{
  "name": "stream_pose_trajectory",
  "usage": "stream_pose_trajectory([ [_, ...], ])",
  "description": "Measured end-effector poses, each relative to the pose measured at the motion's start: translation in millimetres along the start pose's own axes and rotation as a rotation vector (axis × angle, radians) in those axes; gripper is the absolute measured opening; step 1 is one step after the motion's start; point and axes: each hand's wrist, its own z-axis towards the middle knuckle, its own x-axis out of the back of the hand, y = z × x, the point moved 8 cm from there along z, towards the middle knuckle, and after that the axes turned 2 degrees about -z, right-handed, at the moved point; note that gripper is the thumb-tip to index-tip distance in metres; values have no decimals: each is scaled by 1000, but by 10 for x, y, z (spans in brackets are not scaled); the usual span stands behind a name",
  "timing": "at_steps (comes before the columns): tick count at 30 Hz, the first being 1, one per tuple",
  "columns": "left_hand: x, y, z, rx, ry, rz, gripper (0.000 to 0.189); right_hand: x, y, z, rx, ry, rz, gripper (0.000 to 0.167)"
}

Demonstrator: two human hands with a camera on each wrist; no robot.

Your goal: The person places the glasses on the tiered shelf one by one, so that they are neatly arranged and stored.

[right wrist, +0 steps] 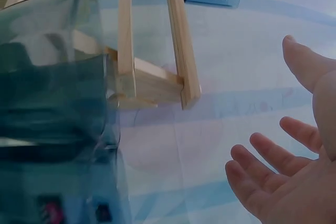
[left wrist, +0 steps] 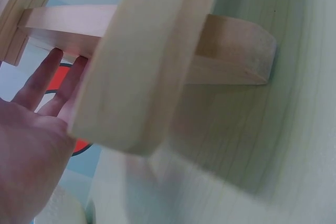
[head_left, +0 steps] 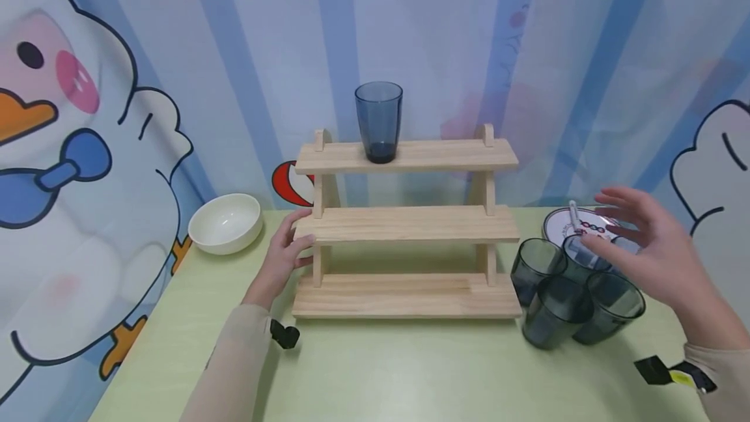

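A three-tier wooden display rack (head_left: pixel 404 223) stands on the table. My left hand (head_left: pixel 281 256) holds its left side at the end of the middle shelf. In the left wrist view, the fingers (left wrist: pixel 67 82) reach to an upright while the shelf end hides part of the hand. One blue-grey glass (head_left: pixel 379 124) stands upright on the top shelf, left of centre. Over a cluster of similar glasses (head_left: pixel 556 311) to the rack's right hovers my right hand (head_left: pixel 653 246), fingers spread and nothing held. The right wrist view shows that hand (right wrist: pixel 289 166) apart from the nearby glasses (right wrist: pixel 47 87).
A white bowl (head_left: pixel 225 225) sits at the back left of the table (head_left: pixel 375 376). Behind the glasses lies a round printed plate (head_left: pixel 553 220) with a small white stick-like thing (head_left: pixel 573 215) over it. A duck-patterned curtain (head_left: pixel 410 38) hangs close behind.
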Motion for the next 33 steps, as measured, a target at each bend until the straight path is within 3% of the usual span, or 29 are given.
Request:
stream_pose_trajectory([
  [4, 5, -3, -9, 3, 1, 3, 57, 86, 118, -201, 24, 77, -18, 76],
  [10, 22, 13, -20, 4, 14, 8, 57, 137, 341, -471, 29, 112, 7, 78],
  [20, -17, -12, -12, 17, 7, 11, 57, 80, 687, -862, -65, 142, 11, 76],
  [29, -9, -4, -2, 16, 15, 7, 57, -146, 937, -1081, -283, 76, -90, 78],
  [33, -3, -16, -16, 22, 11, 15, 57, -234, 969, -1093, -348, 29, -71, 84],
])
